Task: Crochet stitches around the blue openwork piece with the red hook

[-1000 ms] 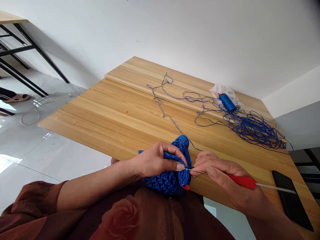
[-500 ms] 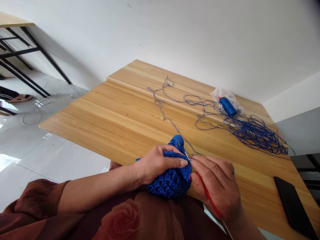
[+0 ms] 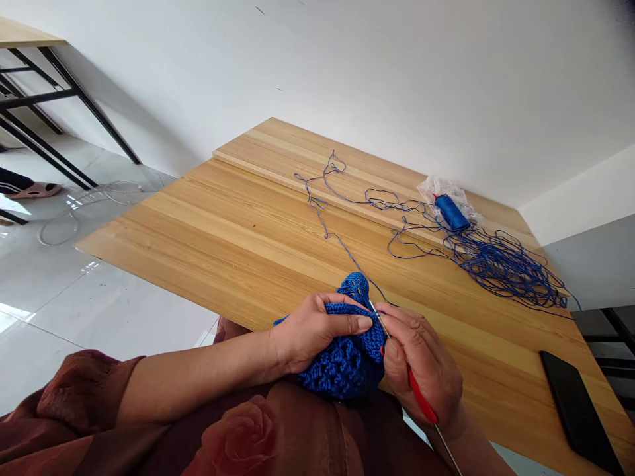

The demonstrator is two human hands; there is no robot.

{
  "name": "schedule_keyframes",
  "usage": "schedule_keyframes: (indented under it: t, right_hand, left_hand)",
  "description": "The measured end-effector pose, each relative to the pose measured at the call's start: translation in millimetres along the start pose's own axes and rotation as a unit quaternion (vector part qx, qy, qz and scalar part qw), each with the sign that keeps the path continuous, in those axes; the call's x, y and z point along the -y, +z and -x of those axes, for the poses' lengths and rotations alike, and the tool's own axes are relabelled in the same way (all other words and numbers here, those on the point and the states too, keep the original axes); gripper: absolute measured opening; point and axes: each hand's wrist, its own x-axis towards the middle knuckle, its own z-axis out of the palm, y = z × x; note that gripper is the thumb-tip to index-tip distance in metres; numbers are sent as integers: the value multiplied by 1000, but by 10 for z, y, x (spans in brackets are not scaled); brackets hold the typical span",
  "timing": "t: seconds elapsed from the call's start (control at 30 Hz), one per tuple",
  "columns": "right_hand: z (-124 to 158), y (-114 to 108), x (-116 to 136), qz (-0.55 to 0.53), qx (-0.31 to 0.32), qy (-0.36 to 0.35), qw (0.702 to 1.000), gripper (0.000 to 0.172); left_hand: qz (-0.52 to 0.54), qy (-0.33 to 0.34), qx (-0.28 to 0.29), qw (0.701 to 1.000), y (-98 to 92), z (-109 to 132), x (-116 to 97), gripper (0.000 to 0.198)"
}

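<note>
My left hand (image 3: 317, 327) is closed on a blue crocheted piece (image 3: 344, 360) at the near edge of the wooden table (image 3: 213, 225), thumb pressed on its top edge. My right hand (image 3: 421, 360) grips a crochet hook (image 3: 419, 396) with a red handle, its metal tip pushed into the piece beside my left thumb. A strand of blue yarn (image 3: 342, 241) runs from the piece across the table to a tangled heap (image 3: 501, 264) and a blue spool (image 3: 451, 211) lying on clear plastic wrap.
A black phone (image 3: 575, 410) lies on the table at the right edge. A white wall stands behind the table. At far left are a black metal frame (image 3: 44, 99), a glossy tiled floor (image 3: 74, 291) and a sandalled foot of another person (image 3: 30, 190).
My right hand has turned the hook from lying sideways to pointing up into the piece, its handle now running down toward me. Both hands have drawn closer together.
</note>
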Motion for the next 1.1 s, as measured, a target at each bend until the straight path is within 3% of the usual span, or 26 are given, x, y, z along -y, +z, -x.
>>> schedule_keyframes:
  t: [0.07,0.17,0.3,0.47,0.6,0.77,0.87,1.1]
  right_hand:
    - [-6,22,15,-16,-2,33,999,32]
    - [-37,10,16,-19,3,52,998,29]
    - [-109,-67,-36,21,39,27,999,37]
    - [-220,-38,-55,-90,136,74,984,61]
    - [-259,-15,-42,-42,103,92,989,61]
    - [-182,-169,-26,106,22,24,994,21]
    - [-115,-239,-21,119,12,-35,992,7]
    - [-31,-313,-34,68,72,-53,994,25]
  left_hand:
    - [-63,70,-15,995,-3,7,1,27]
    - [-206,180,-26,961,-17,18,-2,15]
    - [-299,202,-9,933,-23,33,1,12]
    - [-335,213,19,918,7,70,9,11]
    - [-325,198,18,924,8,85,-13,12]
    - [-221,130,2,966,-40,44,-44,15]
    - [-169,74,-12,983,-63,19,-49,21]
    - [-136,15,-18,990,-51,14,-83,34]
